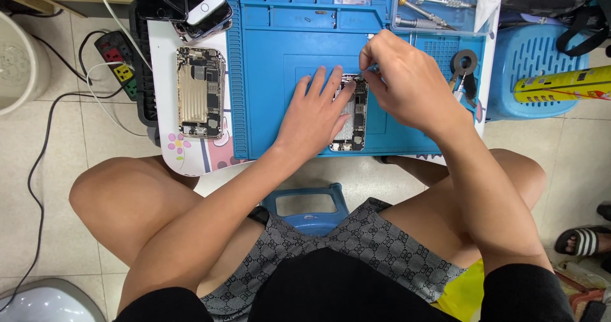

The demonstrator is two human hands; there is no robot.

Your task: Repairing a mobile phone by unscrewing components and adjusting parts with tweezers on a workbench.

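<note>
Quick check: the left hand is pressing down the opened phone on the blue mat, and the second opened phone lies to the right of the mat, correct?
Not quite. In the head view the left hand does press the opened phone on the blue mat, but the second opened phone lies to the left of the mat, not the right.

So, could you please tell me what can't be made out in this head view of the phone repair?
- Tool tip: the right hand pinches a thin tool over the opened phone; the fingers hide its tip.
- Opened phone: the left hand covers its left side.
- Stacked phones: cut off by the top edge.
- Small parts in the blue mat trays: too small to identify.
</note>
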